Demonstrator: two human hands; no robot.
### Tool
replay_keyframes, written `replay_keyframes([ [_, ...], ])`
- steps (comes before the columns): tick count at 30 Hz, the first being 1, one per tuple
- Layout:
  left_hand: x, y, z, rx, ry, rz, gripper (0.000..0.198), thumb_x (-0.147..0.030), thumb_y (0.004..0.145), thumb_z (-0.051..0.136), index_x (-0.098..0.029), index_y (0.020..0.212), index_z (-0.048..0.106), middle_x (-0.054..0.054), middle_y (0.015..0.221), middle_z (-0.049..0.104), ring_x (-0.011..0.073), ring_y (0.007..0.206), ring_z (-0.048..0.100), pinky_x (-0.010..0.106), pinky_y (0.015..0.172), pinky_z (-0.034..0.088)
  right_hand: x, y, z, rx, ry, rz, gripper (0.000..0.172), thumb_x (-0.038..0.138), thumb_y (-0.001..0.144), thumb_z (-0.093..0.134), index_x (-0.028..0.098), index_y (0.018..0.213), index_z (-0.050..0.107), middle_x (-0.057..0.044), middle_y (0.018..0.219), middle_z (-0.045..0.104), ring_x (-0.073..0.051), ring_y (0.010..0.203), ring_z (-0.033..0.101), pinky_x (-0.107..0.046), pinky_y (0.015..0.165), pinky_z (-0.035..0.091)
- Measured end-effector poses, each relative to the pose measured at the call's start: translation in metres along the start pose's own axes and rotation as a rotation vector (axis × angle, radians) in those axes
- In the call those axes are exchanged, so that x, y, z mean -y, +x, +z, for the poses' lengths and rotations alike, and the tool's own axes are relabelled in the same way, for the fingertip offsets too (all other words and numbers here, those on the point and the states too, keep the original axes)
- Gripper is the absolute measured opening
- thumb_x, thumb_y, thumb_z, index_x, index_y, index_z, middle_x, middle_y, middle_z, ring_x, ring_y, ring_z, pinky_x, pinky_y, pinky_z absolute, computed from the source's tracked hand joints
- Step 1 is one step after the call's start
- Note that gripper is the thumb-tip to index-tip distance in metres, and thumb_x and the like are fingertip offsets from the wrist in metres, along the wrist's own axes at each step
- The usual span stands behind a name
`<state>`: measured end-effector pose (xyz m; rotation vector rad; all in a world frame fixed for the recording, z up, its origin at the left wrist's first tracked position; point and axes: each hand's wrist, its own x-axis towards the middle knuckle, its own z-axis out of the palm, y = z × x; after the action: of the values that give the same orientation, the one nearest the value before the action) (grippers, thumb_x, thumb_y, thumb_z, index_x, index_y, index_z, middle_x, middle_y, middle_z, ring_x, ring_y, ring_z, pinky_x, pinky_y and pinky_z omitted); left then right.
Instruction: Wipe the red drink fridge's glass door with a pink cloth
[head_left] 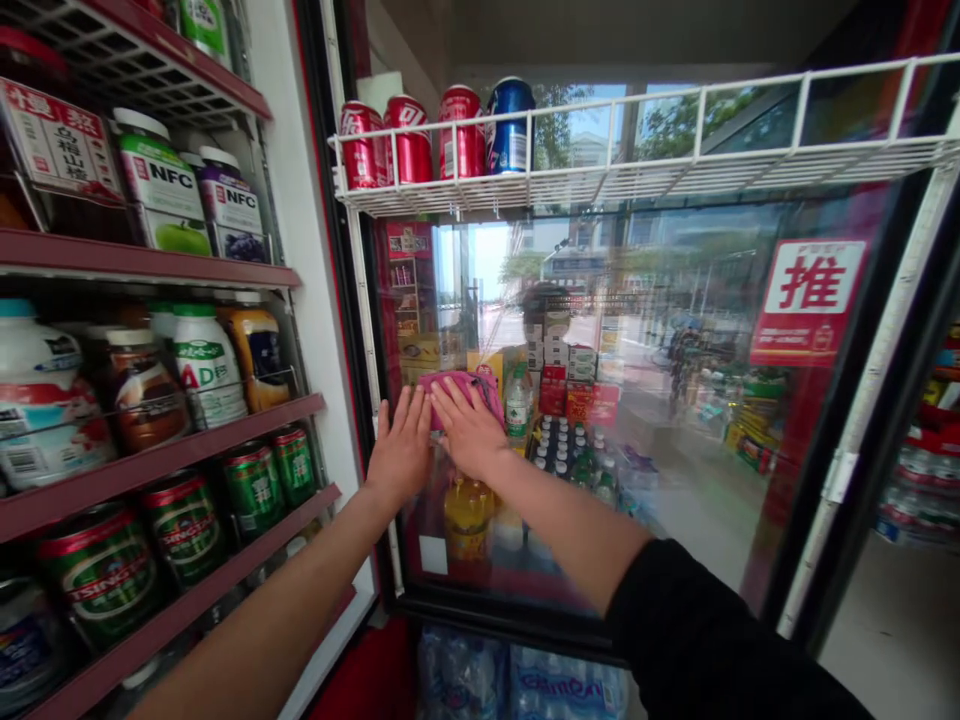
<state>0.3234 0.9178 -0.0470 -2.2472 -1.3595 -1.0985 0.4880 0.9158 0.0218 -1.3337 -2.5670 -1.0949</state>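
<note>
My right hand (469,432) lies flat, fingers stretched out, over a folded pink cloth (493,392) against the glass door (675,540) of a drinks fridge. Beside it on the left, my left hand (403,445) is also stretched flat with its fingers a little apart. Its fingertips reach the cloth's left edge near the door frame; whether that palm touches the glass I cannot tell. Part of the cloth is hidden under my right fingers.
A white wire rack (645,170) crosses the door above my hands, holding red cans (461,130) and a blue can (511,125). Fridge shelves (255,425) with bottles and cans stand close on the left. Packs of bottled water (562,685) sit below the door.
</note>
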Motion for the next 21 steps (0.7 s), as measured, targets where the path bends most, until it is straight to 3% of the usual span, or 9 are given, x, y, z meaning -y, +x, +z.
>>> replay_keyframes([
  [4, 0.03, -0.007, 0.005, -0.031, 0.025, -0.061, 0.077, -0.027, 0.099, 0.047, 0.001, 0.17, 0.036, 0.02, 0.181, 0.026, 0.0405, 0.172, 0.017, 0.069, 0.138, 0.009, 0.021, 0.035, 0.022, -0.016, -0.011, -0.038, 0.075, 0.036, 0.105, 0.061, 0.01, 0.171, 0.036, -0.012, 0.185, 0.017, -0.032, 0.175, 0.002, -0.06, 0.142, 0.011],
  [7, 0.034, -0.007, 0.005, -0.046, 0.023, -0.081, 0.076, -0.026, 0.098, 0.048, 0.001, 0.168, 0.039, 0.022, 0.18, 0.029, 0.0412, 0.172, 0.017, 0.07, 0.137, 0.009, 0.024, 0.044, 0.03, -0.021, -0.039, -0.05, 0.078, 0.039, 0.106, 0.061, 0.007, 0.172, 0.034, -0.012, 0.185, 0.013, -0.03, 0.175, -0.001, -0.058, 0.143, 0.012],
  [11, 0.016, -0.002, 0.005, -0.059, 0.008, -0.09, 0.078, -0.026, 0.097, 0.049, 0.002, 0.169, 0.036, 0.024, 0.18, 0.027, 0.0405, 0.172, 0.016, 0.07, 0.138, 0.009, 0.011, 0.032, 0.021, -0.033, -0.054, -0.078, 0.078, 0.043, 0.108, 0.057, 0.007, 0.173, 0.031, -0.012, 0.185, 0.013, -0.028, 0.175, 0.001, -0.056, 0.143, 0.012],
  [17, -0.022, 0.007, 0.001, -0.055, -0.02, -0.036, 0.082, -0.027, 0.096, 0.052, 0.001, 0.17, 0.034, 0.022, 0.181, 0.026, 0.0393, 0.173, 0.016, 0.066, 0.139, 0.01, -0.021, -0.008, -0.018, 0.072, -0.171, -0.057, 0.081, 0.049, 0.11, 0.05, 0.013, 0.176, 0.023, -0.007, 0.186, 0.009, -0.026, 0.175, 0.001, -0.053, 0.142, 0.019],
  [21, -0.047, 0.012, -0.003, -0.045, -0.056, 0.02, 0.084, -0.03, 0.097, 0.054, -0.002, 0.172, 0.031, 0.021, 0.182, 0.025, 0.0387, 0.173, 0.016, 0.066, 0.139, 0.011, -0.045, -0.036, -0.041, 0.108, -0.181, -0.053, 0.083, 0.052, 0.11, 0.049, 0.013, 0.177, 0.019, -0.007, 0.186, 0.014, -0.027, 0.175, 0.006, -0.054, 0.142, 0.02],
])
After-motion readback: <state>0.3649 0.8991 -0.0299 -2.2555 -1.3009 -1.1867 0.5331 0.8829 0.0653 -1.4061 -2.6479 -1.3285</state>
